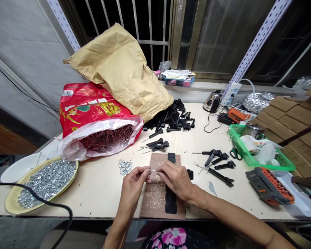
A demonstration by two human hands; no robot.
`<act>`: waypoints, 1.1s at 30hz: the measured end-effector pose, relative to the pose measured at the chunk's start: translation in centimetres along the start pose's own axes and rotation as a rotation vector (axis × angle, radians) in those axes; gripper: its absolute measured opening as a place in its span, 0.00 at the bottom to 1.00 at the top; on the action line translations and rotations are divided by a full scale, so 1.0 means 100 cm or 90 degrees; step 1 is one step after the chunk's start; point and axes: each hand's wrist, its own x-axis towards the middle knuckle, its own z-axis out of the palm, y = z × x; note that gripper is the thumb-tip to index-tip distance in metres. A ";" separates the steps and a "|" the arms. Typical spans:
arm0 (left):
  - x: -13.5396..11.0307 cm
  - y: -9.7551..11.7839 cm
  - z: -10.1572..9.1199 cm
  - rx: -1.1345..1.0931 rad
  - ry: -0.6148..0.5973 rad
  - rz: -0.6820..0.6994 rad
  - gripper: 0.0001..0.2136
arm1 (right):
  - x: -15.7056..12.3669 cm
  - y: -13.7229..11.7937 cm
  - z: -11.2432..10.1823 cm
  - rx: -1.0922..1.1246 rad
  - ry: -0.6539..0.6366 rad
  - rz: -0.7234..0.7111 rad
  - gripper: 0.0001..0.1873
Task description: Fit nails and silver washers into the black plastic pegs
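My left hand (137,180) and my right hand (176,180) meet over a brown board (151,204) at the table's front. Between their fingertips runs a thin metal rod (153,169); both hands pinch it, the left at its left end. A black end (190,174) shows beyond my right hand; whether it joins the rod is hidden by the palm. Black rounded pads (170,208) line the board's right side, and pale crumbs are scattered on it. A small heap of shiny metal washers (125,167) lies left of the board. Several black pieces with thin metal rods (220,175) lie to the right.
At left, a yellow bowl (8,200) holds many washers. A red bag (75,121) of rusty-coloured nails lies behind, under a tan sack (124,69). Black pieces (175,117) are piled beyond. A green basket (261,164), an orange-black battery pack (271,186) and cardboard boxes (298,138) stand right.
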 end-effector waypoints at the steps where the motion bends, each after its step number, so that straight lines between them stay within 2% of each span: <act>1: 0.001 -0.001 0.000 0.005 0.002 0.002 0.13 | 0.001 0.001 0.001 -0.014 -0.004 0.001 0.10; 6: 0.008 -0.003 0.001 -0.028 -0.009 -0.040 0.14 | 0.004 0.007 0.005 -0.019 -0.009 -0.014 0.10; 10: 0.013 -0.005 0.007 -0.059 -0.017 -0.078 0.15 | 0.006 0.014 0.006 -0.049 0.024 -0.051 0.09; 16: 0.019 -0.010 0.013 -0.055 -0.003 -0.091 0.16 | 0.006 0.021 0.009 -0.021 0.025 -0.041 0.09; 21: 0.020 -0.011 0.013 -0.042 -0.004 -0.090 0.16 | 0.004 0.027 0.018 -0.088 0.069 -0.069 0.09; 24: 0.021 -0.012 0.014 -0.034 0.000 -0.084 0.16 | 0.005 0.027 0.017 -0.064 0.065 -0.052 0.11; 30: 0.023 -0.015 0.018 -0.008 0.030 -0.044 0.15 | 0.008 0.024 0.010 0.077 0.002 0.031 0.10; 33: 0.023 -0.014 0.019 -0.046 0.022 -0.069 0.15 | 0.008 0.025 0.012 0.005 0.021 -0.005 0.09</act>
